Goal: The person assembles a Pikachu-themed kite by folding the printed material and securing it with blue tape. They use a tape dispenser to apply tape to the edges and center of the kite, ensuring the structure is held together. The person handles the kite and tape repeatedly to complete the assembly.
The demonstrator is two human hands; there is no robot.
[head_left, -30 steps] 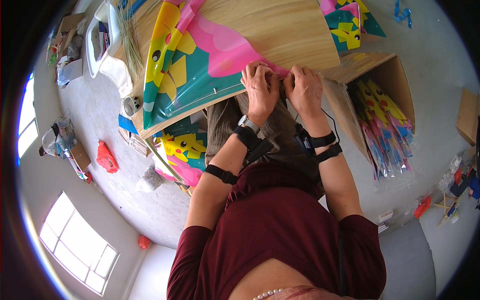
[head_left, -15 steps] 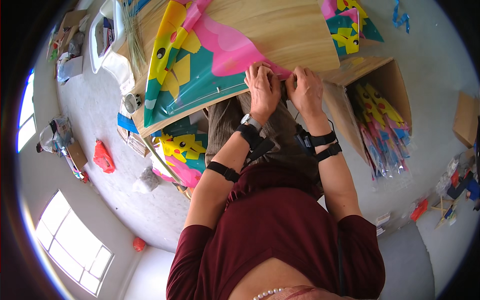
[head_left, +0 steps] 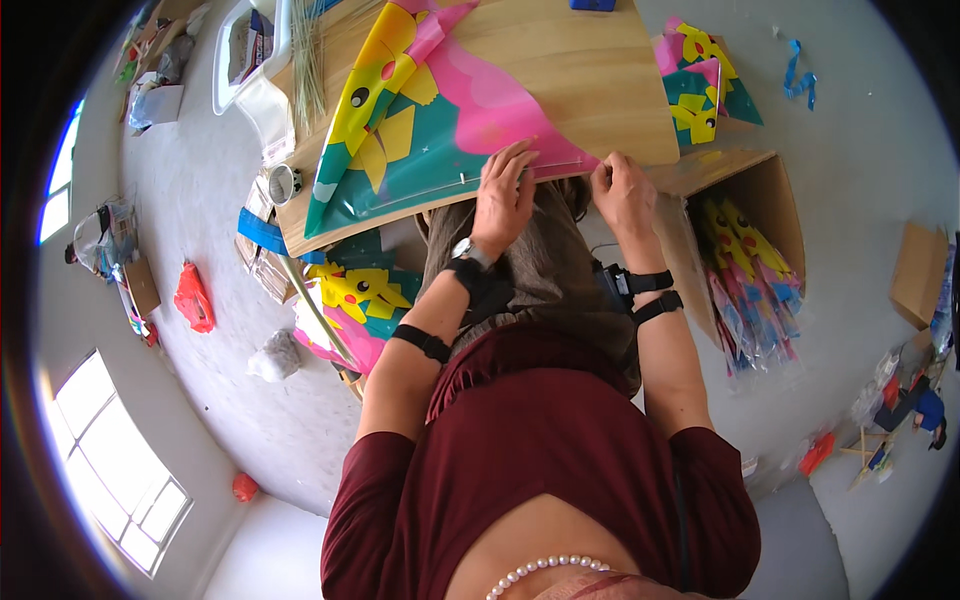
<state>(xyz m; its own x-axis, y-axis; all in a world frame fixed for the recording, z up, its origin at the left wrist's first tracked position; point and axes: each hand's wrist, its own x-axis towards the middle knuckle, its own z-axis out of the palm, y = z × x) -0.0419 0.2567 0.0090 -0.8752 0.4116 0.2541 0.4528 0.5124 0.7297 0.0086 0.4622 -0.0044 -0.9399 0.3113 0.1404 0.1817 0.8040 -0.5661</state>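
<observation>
A triangular kite (head_left: 440,145) of thin glossy sheet, yellow, pink and teal with a cartoon figure, lies folded on the wooden table. Along its near edge runs a thin pale rod (head_left: 420,192) with a small white fitting on it. My left hand (head_left: 500,200) rests on that edge, its fingers stretched over the pink part beside the rod; its thumb is partly hidden. At the kite's pointed right corner, my right hand (head_left: 625,195) is closed in a pinch on the tip.
On the right, an open cardboard box (head_left: 780,200) holds several rolled kites in clear sleeves. More printed kite sheets (head_left: 700,90) lie beyond it, and others (head_left: 355,295) below the table's left side. A cup (head_left: 284,183) and thin sticks (head_left: 308,70) stand at the table's left.
My right hand has moved apart from the left, out to the kite's corner. The left hand has shifted slightly left and its fingers have straightened. The rod's right end now shows.
</observation>
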